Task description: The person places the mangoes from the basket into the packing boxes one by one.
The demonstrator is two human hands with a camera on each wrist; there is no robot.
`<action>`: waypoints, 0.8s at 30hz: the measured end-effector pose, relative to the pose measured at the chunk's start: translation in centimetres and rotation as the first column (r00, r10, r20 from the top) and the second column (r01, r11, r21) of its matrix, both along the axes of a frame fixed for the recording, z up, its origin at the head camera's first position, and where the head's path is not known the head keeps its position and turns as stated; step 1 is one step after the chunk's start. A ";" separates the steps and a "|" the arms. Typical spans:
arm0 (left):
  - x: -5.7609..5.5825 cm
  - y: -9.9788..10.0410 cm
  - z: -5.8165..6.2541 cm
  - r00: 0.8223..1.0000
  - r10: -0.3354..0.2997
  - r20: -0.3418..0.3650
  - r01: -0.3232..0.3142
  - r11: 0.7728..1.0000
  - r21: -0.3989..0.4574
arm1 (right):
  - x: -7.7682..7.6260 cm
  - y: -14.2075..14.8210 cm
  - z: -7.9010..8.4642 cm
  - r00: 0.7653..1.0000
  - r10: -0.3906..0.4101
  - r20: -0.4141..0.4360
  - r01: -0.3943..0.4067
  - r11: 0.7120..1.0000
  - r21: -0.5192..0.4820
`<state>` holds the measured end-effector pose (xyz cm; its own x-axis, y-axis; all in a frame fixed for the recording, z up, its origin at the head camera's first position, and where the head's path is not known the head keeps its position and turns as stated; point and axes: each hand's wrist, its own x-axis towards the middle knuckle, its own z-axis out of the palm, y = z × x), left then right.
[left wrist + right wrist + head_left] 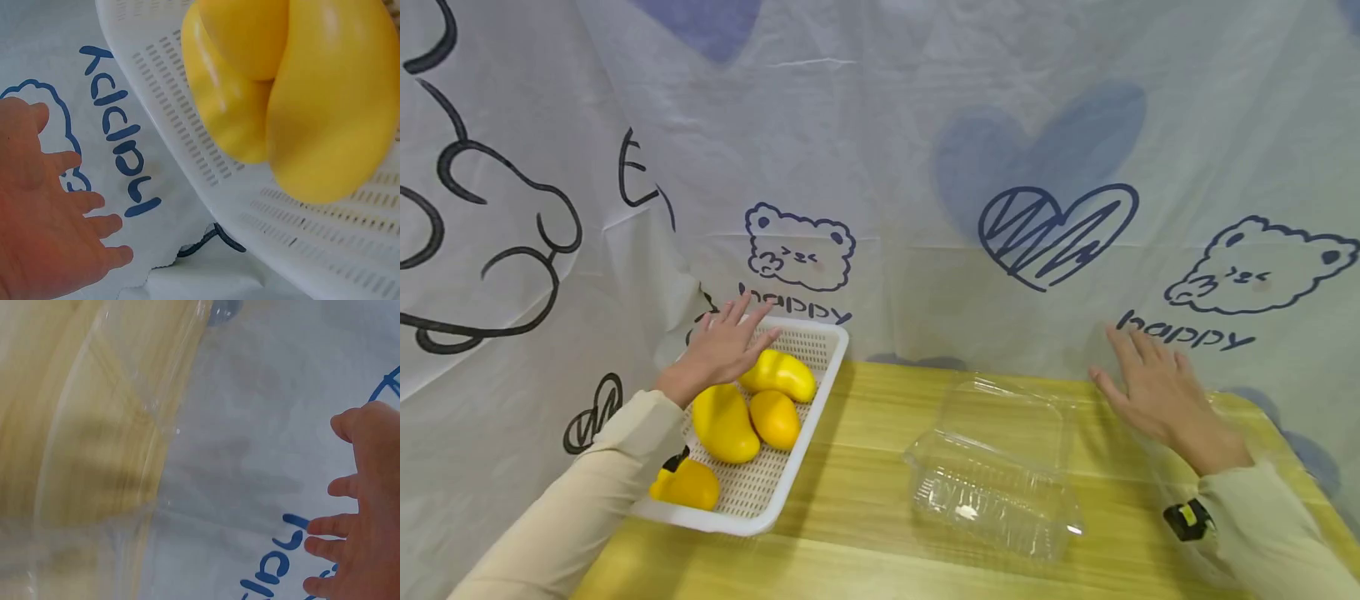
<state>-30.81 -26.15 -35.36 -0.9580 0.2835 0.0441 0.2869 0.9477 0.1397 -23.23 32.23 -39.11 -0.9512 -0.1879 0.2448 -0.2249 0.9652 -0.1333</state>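
My left hand (721, 348) is held over the far left part of a white plastic basket (806, 468), fingers spread and nothing in its grasp. Inside the basket lie several yellow mangoes: a large one (724, 427), a paler one (784, 375) behind it, a rounder orange-yellow one (775, 420) beside it, and another (691, 486) near the front, partly covered by the sleeve. On the right, my right hand (1168, 400) hovers over the table's far side with its fingers extended, holding nothing. Between the hands a clear plastic clamshell box (985, 504) stands with its lid raised.
The wood-grain table (842, 546) carries the basket at left and the box at centre right. More clear plastic (62, 425) shows below the right hand. A pale printed cloth (895, 167) hangs right behind the table and along its left side.
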 end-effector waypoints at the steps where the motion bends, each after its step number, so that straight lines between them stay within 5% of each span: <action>1: 0.0 -0.1 0.0 1.000 0.000 0.008 0.000 1.000 0.007 | 0.2 -0.2 0.0 1.000 0.007 -0.009 -0.007 1.000 -0.009; 7: 0.6 -0.8 0.1 1.000 0.003 0.029 -0.004 0.999 0.039 | 1.8 -1.5 -0.1 0.998 0.050 -0.039 -0.053 0.996 -0.074; 17: 2.0 -1.6 0.7 0.969 -0.039 0.242 0.018 0.996 0.090 | 4.7 -3.6 -0.7 0.988 0.053 0.148 -0.033 0.990 -0.135; 24: 2.5 -2.1 0.6 0.956 -0.014 0.292 -0.003 0.998 0.057 | 6.3 -4.8 -1.0 0.965 0.046 0.258 -0.004 0.987 -0.162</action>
